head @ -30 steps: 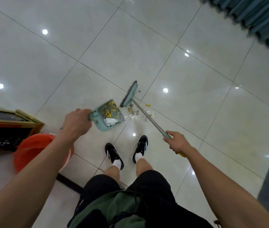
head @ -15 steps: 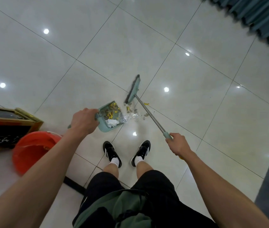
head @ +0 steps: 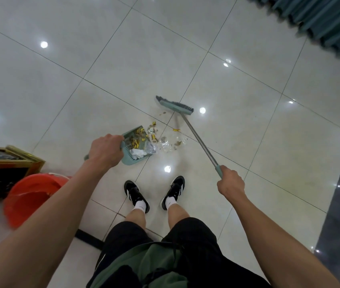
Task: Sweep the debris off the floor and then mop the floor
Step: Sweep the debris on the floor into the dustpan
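So the floor (head: 237,142) was big glossy off-white tiles with thin dark grout lines, shiny enough that the ceiling lights showed up as little white dots all over it. Off to my left sat a round red plastic bucket (head: 29,196), smooth-sided, right beside a dark cabinet with a gold-trimmed edge (head: 13,161). Up in the far right corner hung a pleated teal curtain (head: 320,23). I had the broom (head: 196,134) in my right hand (head: 230,182), fingers wrapped tight round the teal grip at the near end of its thin metal pole, so the flat teal head with its dark bristles was on the tile well ahead of my knuckles. My left hand (head: 105,150) was clamped round the handle of the teal plastic dustpan (head: 137,148), a scoop shape with comb teeth along one edge, its pan poking out just past my fingers and resting on the floor. The debris (head: 165,142) was half in, half out: yellow and brown scraps plus crumpled white paper in the pan, crinkly clear plastic bits and a few yellow flecks loose on the tile between the pan's lip and the broom head.
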`<state>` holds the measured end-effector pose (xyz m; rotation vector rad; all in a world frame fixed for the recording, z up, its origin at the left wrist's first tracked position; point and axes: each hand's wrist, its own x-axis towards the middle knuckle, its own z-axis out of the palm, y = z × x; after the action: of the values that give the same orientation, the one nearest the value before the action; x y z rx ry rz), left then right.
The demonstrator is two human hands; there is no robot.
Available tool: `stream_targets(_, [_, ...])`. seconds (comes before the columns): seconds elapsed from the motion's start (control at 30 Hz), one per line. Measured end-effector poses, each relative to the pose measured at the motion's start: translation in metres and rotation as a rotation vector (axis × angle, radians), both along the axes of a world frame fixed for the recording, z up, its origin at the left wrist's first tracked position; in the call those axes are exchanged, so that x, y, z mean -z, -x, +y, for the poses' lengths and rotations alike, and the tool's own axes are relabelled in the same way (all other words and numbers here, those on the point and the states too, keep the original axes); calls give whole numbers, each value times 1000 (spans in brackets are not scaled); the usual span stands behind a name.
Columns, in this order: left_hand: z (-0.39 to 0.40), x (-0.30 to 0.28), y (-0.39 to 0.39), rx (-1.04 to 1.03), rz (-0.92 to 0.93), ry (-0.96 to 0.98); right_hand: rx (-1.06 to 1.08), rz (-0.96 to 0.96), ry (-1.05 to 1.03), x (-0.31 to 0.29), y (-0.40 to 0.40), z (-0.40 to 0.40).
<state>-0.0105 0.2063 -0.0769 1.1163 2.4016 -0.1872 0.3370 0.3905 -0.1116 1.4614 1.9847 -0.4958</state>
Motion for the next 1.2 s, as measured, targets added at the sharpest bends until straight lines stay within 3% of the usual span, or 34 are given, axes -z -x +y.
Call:
stream_targets(0.3, [-2,3,3,21,-11,-12,200,-18,144,3,8,-36])
stream_targets(0.83, [-24,12,15,-16,-49,-44,481,283,502,-1,86,-98])
stream_targets(1.2, [-44,15,24,-168,-69,-95,379,284,502,-25,91,-99])
